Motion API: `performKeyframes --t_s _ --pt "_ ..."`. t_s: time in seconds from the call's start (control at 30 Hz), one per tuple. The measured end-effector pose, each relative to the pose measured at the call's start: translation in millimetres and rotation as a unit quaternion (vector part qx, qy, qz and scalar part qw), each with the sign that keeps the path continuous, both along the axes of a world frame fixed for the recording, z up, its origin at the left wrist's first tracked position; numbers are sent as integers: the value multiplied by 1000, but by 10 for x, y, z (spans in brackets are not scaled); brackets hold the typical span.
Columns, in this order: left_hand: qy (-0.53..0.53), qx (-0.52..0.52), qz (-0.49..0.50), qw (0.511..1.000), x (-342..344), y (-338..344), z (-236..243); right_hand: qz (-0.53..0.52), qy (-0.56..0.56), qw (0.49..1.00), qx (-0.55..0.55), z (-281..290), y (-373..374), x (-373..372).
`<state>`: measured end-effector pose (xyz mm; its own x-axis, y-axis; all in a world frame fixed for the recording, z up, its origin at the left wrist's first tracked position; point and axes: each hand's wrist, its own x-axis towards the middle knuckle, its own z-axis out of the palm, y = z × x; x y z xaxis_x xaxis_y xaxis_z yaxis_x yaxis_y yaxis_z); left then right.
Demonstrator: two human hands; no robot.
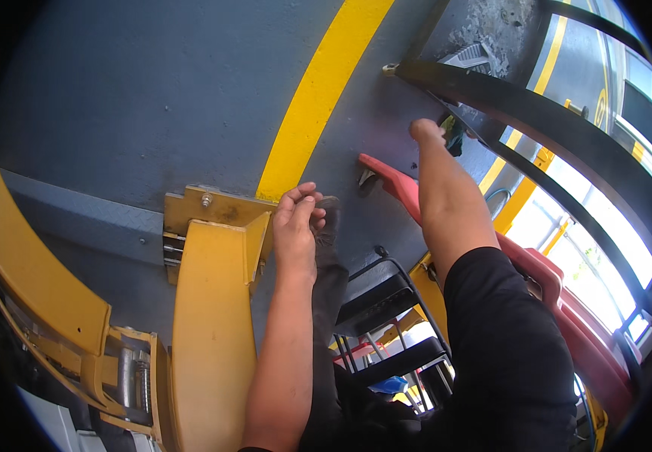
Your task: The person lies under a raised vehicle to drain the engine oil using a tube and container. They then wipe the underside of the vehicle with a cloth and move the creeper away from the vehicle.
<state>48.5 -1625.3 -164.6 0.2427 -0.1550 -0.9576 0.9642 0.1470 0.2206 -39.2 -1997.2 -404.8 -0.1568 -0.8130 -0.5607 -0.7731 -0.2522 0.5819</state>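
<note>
My left hand (297,220) hovers near the middle, its fingers loosely curled and apart, with nothing seen in it. Just left of it stands a yellow steel arm (214,316) with a bolted bracket (184,209). My right arm stretches forward to the upper right, and my right hand (427,131) is closed at a dark green and yellow item (453,134), perhaps a cloth. The fingertips are partly hidden. That hand is beside the lower edge of a black metal frame (514,94).
Another curved yellow arm (47,279) is at the far left. A yellow stripe (318,98) crosses the grey floor (137,98). A red plastic piece (392,184) lies under my right arm, near a black-framed rack (386,309). The black frame holds a grey dirty tray (492,30).
</note>
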Motion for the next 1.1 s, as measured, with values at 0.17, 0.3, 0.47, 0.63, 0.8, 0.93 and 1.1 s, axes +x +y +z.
performKeyframes --t_s 0.17,0.3,0.47,0.63,0.8,0.93,1.1 --pt "-38 -2 -85 996 130 -17 127 53 65 996 36 11 -426 -203" --pt "-91 1 -128 988 177 -91 179 131 126 973 144 -753 -1093 -850" --pt "-169 -4 -221 961 -63 -154 77 200 -15 979 -21 -834 -868 -1442" --pt "-235 100 -284 924 -358 -3 82 -278 -195 918 -206 700 605 -230" --pt "-214 43 -285 933 -663 -96 477 -290 -248 864 -329 1710 408 720" --pt "-223 -1 -288 931 -701 -191 692 -38 -248 962 -110 1559 -77 636" --pt "-159 3 -196 968 -876 -80 834 -108 -534 837 -51 2553 1263 784"
